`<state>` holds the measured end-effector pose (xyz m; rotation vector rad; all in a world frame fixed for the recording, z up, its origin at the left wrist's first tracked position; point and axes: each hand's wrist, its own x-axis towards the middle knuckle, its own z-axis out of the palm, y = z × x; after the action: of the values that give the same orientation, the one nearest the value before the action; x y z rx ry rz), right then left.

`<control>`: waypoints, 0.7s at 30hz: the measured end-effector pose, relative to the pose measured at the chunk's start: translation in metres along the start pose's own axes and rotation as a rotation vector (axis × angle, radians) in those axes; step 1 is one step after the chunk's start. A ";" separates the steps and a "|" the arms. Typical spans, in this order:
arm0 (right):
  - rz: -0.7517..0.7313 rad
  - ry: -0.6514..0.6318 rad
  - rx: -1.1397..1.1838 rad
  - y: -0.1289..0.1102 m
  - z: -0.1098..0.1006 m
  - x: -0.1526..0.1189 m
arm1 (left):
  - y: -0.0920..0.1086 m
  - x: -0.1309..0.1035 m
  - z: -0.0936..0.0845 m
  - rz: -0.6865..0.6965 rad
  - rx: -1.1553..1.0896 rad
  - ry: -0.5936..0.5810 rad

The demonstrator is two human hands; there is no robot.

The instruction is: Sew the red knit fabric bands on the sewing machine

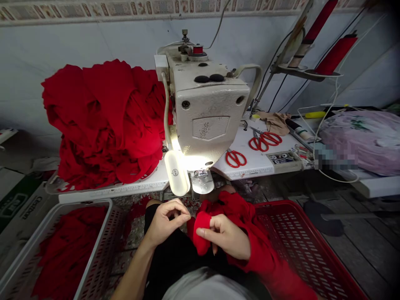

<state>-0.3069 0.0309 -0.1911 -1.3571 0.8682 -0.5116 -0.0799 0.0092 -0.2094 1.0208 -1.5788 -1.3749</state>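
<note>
Clamped between the thumb and curled fingers of my right hand (229, 237) is a bunched piece of soft red cloth (202, 233), and more red material trails back over that forearm. On my left hand (168, 220), thumb and forefinger meet at the tips right beside the cloth; from the head camera I cannot tell whether a thread or edge lies between them. I have both hands and the cloth on the near side of the cream metal sewing machine (209, 112), below its foot and above the lap.

At the machine's left front edge I see a lit, rounded white lamp (178, 173). Left of the machine rises a large, crumpled heap of red fabric (103, 121); below that stands a white plastic basket (108, 237) holding red pieces. Just right of the machine lie red-handled metal scissors (236, 158), and farther right, above the tabletop, stands a tall cone of red thread (336, 54). Low to the machine's right, near my right forearm, I have a perforated red plastic basket (300, 237).
</note>
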 end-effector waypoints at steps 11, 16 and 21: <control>-0.072 -0.049 -0.257 0.000 -0.049 -0.005 | 0.017 0.016 0.014 -0.121 0.188 -0.438; -0.068 0.259 -0.010 0.009 -0.052 0.004 | 0.015 0.015 0.016 -0.176 0.051 -0.048; -0.148 0.360 -0.026 -0.002 -0.045 0.007 | 0.015 0.015 0.015 0.048 0.236 0.040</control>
<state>-0.3380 -0.0030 -0.1899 -1.3814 1.0721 -0.8803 -0.1003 0.0017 -0.1947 1.1345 -1.7540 -1.1478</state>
